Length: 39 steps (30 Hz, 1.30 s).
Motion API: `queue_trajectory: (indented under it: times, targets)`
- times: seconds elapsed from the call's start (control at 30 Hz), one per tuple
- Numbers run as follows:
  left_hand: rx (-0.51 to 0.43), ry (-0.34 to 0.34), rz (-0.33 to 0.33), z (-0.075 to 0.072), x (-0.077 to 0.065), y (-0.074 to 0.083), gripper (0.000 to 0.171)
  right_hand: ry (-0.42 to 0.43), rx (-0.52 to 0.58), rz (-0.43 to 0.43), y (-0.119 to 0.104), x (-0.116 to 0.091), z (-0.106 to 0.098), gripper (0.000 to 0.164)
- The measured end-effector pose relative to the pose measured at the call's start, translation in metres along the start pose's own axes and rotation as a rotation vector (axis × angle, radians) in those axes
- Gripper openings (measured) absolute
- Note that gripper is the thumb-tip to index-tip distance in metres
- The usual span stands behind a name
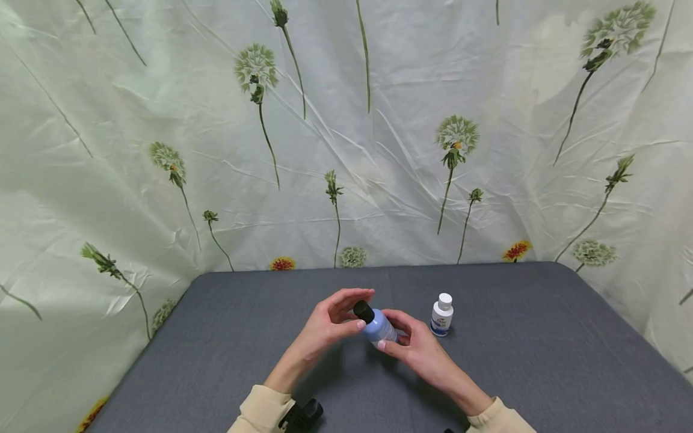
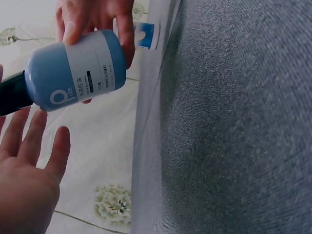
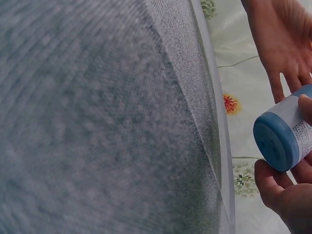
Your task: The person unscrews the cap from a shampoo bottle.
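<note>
A light-blue bottle [image 1: 381,329] with a black cap [image 1: 363,311] is held tilted above the table, its cap end pointing up and to the left. My right hand [image 1: 425,352] grips it near the base, thumb on the near side and fingers behind. Around the cap end is my left hand [image 1: 320,328], its fingers extended and spread, the thumb close to the bottle's shoulder. In the left wrist view the bottle [image 2: 75,70] shows a white label with dark print. From the right wrist its flat blue base [image 3: 273,144] faces the camera.
A small white bottle [image 1: 442,315] with a white cap and a blue band stands on the grey table [image 1: 227,343], just right of my right hand. Behind the table hangs a pale cloth [image 1: 390,150] printed with dandelions.
</note>
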<state>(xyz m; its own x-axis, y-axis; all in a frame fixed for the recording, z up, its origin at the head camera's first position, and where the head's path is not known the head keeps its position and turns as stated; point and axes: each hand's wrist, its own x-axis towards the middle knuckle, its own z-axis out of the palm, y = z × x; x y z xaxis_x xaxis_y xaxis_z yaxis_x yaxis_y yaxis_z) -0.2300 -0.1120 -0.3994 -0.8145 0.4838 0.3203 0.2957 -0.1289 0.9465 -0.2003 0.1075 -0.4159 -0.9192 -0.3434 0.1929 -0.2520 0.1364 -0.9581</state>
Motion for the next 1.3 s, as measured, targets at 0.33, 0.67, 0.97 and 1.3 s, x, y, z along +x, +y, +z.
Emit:
queue_trajectory:
  times: [0.33, 0.67, 0.97, 1.3]
  targets:
    - [-0.046, -0.013, -0.026, -0.0012, -0.0018, 0.0000, 0.040, -0.025, 0.017, 0.008, 0.0012, 0.0004, -0.0010, 0.056]
    - [0.055, 0.115, -0.045, -0.0006, 0.0002, -0.0020, 0.034, -0.034, 0.017, -0.023, 0.0018, -0.0006, 0.0013, 0.053]
    - [0.133, 0.132, -0.008, -0.0002, 0.0011, -0.0037, 0.032, -0.030, -0.006, -0.030, 0.0026, -0.0007, 0.0013, 0.053]
    - [0.008, 0.027, -0.017, 0.0007, 0.0009, -0.0019, 0.043, -0.032, -0.016, -0.012, 0.0016, -0.0003, -0.0004, 0.053]
